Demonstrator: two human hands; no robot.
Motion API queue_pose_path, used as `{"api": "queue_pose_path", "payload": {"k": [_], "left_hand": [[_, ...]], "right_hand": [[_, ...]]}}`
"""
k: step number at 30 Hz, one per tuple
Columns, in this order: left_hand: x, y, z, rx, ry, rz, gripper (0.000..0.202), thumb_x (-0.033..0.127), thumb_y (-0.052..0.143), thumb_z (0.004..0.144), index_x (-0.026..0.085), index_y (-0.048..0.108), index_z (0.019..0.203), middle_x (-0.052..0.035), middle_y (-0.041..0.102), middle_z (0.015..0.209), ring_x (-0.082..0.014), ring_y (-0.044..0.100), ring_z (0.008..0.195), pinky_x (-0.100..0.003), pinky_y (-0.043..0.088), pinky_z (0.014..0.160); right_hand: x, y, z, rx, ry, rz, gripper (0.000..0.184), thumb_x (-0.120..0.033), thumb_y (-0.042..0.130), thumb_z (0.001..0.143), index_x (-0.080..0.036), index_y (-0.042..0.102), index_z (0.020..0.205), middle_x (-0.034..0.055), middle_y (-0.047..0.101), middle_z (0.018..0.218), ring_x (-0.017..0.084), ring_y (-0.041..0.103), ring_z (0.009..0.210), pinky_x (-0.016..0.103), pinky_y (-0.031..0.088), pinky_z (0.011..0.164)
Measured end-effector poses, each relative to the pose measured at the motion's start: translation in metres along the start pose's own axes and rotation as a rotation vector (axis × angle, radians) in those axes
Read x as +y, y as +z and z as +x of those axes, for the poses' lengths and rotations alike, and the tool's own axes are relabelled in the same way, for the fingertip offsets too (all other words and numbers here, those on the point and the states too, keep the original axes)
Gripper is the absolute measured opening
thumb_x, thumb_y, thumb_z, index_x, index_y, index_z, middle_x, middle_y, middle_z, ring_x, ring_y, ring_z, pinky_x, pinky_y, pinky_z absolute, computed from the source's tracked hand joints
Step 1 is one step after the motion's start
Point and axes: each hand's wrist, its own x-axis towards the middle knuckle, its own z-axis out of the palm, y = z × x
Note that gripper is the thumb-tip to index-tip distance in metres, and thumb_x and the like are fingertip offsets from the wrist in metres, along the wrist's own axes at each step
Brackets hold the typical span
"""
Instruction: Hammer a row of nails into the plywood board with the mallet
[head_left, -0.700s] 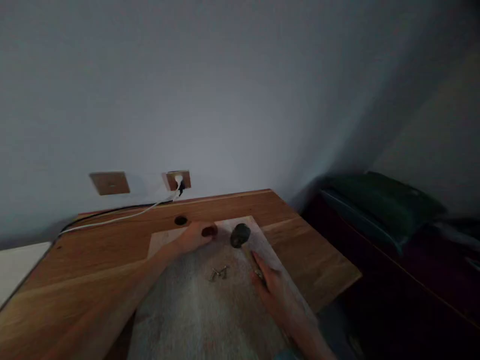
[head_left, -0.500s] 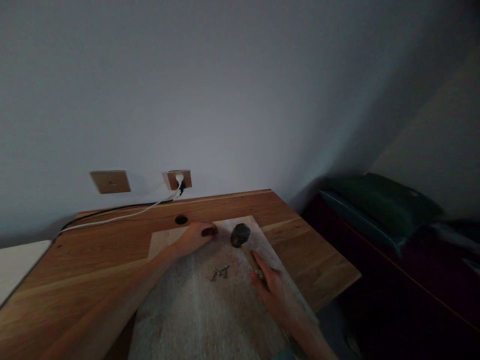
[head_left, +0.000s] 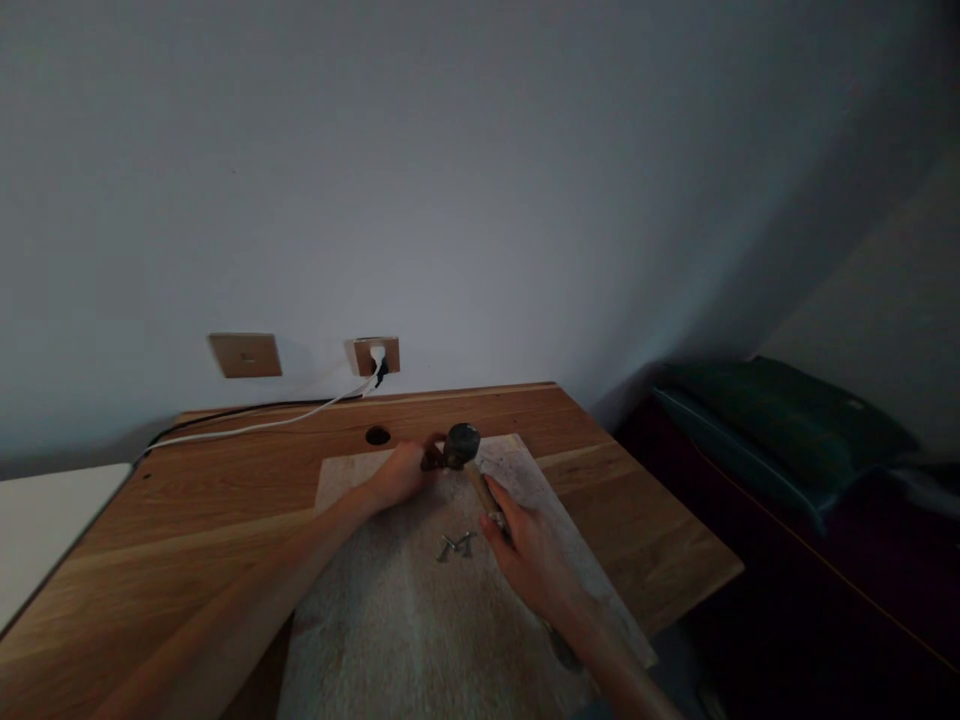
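Note:
My right hand (head_left: 529, 560) is wrapped around the wooden handle of a mallet (head_left: 463, 440) with a thick, dark round head. That head is close beside the fingertips of my left hand (head_left: 405, 470), over the far part of a pale, worn wooden board (head_left: 375, 610). The left fingers are curled together near the board's far edge; whatever they pinch is hidden in shadow and too small to name. Several small metal nails or screws (head_left: 456, 546) lie in a little group on the board between my hands.
Beneath the board is a wooden desk (head_left: 637, 520) against the wall, with a round cable hole (head_left: 377, 435). White and black cables run left from a wall socket (head_left: 377, 356). A white panel (head_left: 52, 530) stands at the left. Green cushions (head_left: 787, 420) lie at the right, beyond the desk.
The mallet head has moved left, right up to my left hand's fingertips. My left hand stays near the board's far edge. The whole view has shifted slightly.

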Motion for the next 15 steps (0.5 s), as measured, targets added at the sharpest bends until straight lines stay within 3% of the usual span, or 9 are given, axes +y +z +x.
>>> {"api": "queue_pose_path", "payload": {"k": [3,15], "left_hand": [[-0.003,0.0016,0.0004,0.024,-0.014,-0.005,0.055,0.009,0.072,0.077,0.018,0.065,0.131,-0.0063,0.081,0.097,-0.0244,0.077,0.086,-0.031,0.057,0.079],[-0.0044,0.0033,-0.0004,0.017,0.002,-0.031,0.041,0.009,0.069,0.078,0.021,0.067,0.118,-0.0035,0.08,0.092,-0.0223,0.076,0.083,-0.031,0.057,0.077]], "right_hand": [[0.002,0.004,-0.0002,-0.025,-0.001,-0.016,0.06,-0.031,0.042,0.102,-0.005,0.051,0.156,0.0183,0.081,0.099,0.031,0.076,0.087,0.044,0.057,0.085],[0.008,0.0045,-0.0077,-0.028,0.0,-0.005,0.06,-0.034,0.042,0.101,-0.009,0.053,0.155,0.019,0.082,0.111,0.033,0.077,0.1,0.046,0.058,0.09]]}}
